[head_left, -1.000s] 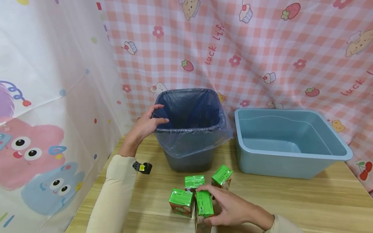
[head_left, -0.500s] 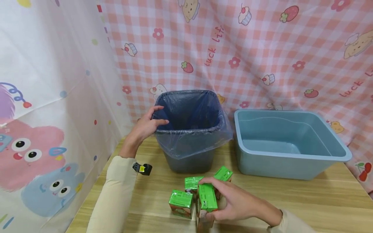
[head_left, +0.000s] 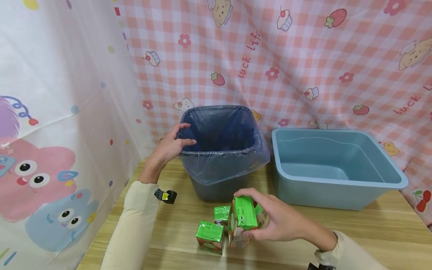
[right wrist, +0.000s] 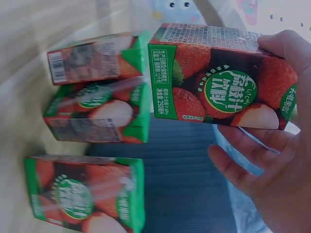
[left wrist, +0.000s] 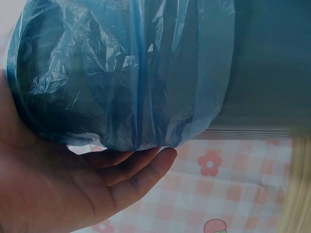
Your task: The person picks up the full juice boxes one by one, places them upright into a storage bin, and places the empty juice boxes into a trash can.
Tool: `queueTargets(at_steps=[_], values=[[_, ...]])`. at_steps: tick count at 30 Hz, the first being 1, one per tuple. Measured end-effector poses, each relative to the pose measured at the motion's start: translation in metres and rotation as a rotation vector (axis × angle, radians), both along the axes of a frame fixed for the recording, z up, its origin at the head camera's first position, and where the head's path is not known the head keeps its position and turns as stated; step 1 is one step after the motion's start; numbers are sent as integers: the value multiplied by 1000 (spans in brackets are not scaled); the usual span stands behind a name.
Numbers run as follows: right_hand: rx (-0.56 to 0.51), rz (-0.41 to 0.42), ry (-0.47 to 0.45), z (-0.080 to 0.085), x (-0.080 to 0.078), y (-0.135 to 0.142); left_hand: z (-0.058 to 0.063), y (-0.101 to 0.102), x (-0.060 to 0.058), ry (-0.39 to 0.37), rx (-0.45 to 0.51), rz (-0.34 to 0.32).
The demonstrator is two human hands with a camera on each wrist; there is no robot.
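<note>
My right hand (head_left: 283,219) holds a lychee juice box (head_left: 245,212) by its top end, between thumb and fingers. The right wrist view shows this red carton (right wrist: 221,82) with green ends, raised clear of the others. Three similar juice boxes stand on the table: one at the front left (head_left: 210,236), one behind it (head_left: 221,214), and one mostly hidden behind my right hand (head_left: 260,210). My left hand (head_left: 167,148) grips the left rim of a dark trash bin (head_left: 219,191). Its fingers (left wrist: 146,177) lie along the outside, against the blue plastic liner (left wrist: 112,73).
A blue-grey plastic tub (head_left: 324,191) stands right of the bin. The wooden table (head_left: 175,232) ends at a white cartoon curtain (head_left: 84,131) on the left. A pink checked cloth (head_left: 202,56) hangs behind the containers.
My right hand has lifted the juice box off the table and carried it forward and slightly right. The left hand stays on the bin's rim.
</note>
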State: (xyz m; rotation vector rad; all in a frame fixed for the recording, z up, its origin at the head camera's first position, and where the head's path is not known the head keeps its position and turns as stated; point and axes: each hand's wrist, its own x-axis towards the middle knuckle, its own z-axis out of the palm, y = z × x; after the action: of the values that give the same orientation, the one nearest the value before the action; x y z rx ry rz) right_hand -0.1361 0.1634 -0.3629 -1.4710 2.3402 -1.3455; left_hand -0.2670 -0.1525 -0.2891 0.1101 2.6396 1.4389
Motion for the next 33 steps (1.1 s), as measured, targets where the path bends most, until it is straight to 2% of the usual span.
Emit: queueTargets(at_steps=[6,11,20,23,30,33], values=[[-6,-31,55,17,-3,2,0,0,0,4,-6,-2],[1,-51,31,32,-7,4,1,1,0,6,-14,1],[-16,-97,48,51,-13,9,1,0,0,16,-13,-1],[-28,-111,72,56,-15,10,1,0,0,15,-15,-2],[-93,-82,97,75,-22,12,1,0,-1,14,-23,4],[-91,-125,143,82,-24,14,1,0,-1,15,-25,5]])
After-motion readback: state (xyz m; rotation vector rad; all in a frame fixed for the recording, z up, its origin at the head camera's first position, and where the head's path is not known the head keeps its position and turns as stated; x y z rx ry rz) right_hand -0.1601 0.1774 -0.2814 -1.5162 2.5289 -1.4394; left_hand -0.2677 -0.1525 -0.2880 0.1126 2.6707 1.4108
